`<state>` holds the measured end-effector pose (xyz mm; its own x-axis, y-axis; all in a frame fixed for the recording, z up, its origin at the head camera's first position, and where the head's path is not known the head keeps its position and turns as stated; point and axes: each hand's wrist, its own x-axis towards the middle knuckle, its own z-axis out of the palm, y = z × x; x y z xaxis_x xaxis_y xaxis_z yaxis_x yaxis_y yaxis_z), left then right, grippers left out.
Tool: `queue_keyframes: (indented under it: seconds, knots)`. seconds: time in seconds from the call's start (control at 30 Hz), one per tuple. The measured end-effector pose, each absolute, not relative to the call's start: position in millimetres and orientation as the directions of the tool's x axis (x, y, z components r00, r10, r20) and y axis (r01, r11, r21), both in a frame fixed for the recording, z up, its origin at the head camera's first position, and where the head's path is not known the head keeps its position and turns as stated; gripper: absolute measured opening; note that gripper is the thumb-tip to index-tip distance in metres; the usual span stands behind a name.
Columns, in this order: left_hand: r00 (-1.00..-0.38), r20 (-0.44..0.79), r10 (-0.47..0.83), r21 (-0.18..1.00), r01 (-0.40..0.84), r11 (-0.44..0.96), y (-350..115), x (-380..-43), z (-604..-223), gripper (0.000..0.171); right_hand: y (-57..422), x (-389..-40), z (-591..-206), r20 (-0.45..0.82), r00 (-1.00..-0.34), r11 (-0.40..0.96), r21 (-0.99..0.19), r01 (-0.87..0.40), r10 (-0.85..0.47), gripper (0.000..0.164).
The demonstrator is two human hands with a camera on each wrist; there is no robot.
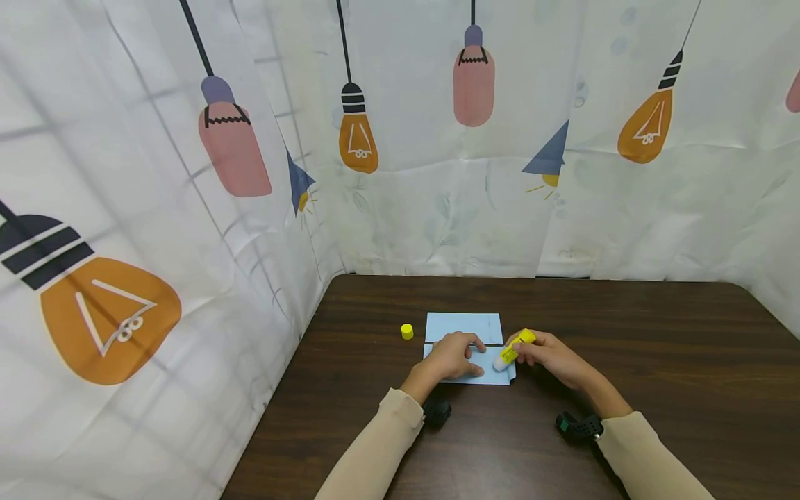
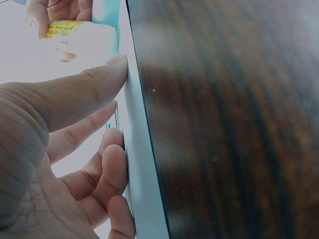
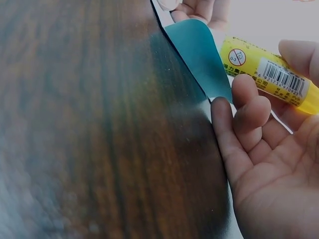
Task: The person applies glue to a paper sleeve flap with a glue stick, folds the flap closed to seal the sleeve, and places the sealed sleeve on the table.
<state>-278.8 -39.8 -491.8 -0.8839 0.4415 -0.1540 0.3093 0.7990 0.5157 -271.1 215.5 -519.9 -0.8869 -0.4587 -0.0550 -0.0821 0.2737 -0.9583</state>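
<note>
Two light blue pieces of paper lie on the table, a back piece [image 1: 459, 323] and a front piece [image 1: 484, 357], with a narrow dark gap between them. My left hand [image 1: 446, 357] rests on the front piece, thumb and fingers spread apart. A yellow glue stick [image 1: 511, 351], its white end tilted down onto that piece's right side, is held in my right hand [image 1: 553, 355]. The right wrist view shows a barcode on the glue stick [image 3: 264, 72] and a paper corner [image 3: 199, 50] curling up beside my fingers. Glare whitens much of the paper in the left wrist view.
A small yellow cap [image 1: 407, 331] stands left of the papers on the dark wooden table [image 1: 656, 347]. Behind and to the left hangs a white curtain [image 1: 425, 229] printed with lamps. Each wrist wears a black strapped device.
</note>
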Motion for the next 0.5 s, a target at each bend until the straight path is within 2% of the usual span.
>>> queue_keyframes:
  seconds: [0.5]
  knots:
    - [-0.884,-0.153,0.441,0.505,0.313,0.804,-39.5,-279.8,-492.7,0.033,216.1,-271.7,-520.3,-0.051,-0.867,0.274,-0.956,-0.100,-0.495,0.038]
